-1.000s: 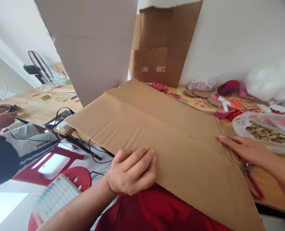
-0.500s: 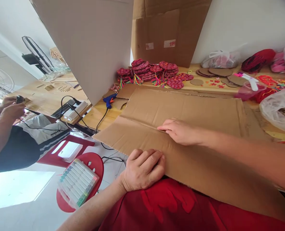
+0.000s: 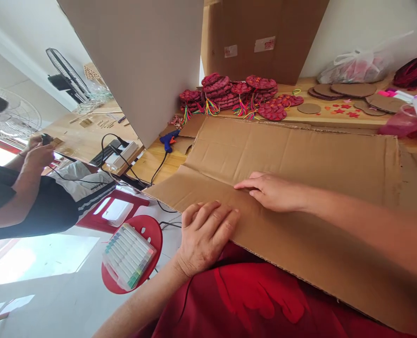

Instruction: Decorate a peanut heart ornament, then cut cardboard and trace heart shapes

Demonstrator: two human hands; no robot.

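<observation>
Head view, as I watch from afar. The left hand (image 3: 210, 234) lies palm down on the near edge of the cardboard sheet (image 3: 321, 164), its fingers slightly spread and gently bent; the thumb's place is unclear, so I cannot tell whether the edge is pinched or merely pressed. The right hand (image 3: 275, 192) is half open, with nothing visible in its grasp; its index fingertip touches the crease (image 3: 208, 174), just beyond the left hand. The sheet spans the wooden table (image 3: 147, 166) and the red cloth (image 3: 250, 291) nearest me; the right forearm hides part of it. Beyond its left corner lies a blue glue gun (image 3: 169, 141); along the far side, tasselled red coasters (image 3: 224, 99) and cardboard discs (image 3: 353, 90). A tall grey panel (image 3: 141, 56) blocks my view between the two work areas. At left, a co-worker (image 3: 21, 197) sits near a marker case (image 3: 129, 256) on a red stool (image 3: 157, 234).
</observation>
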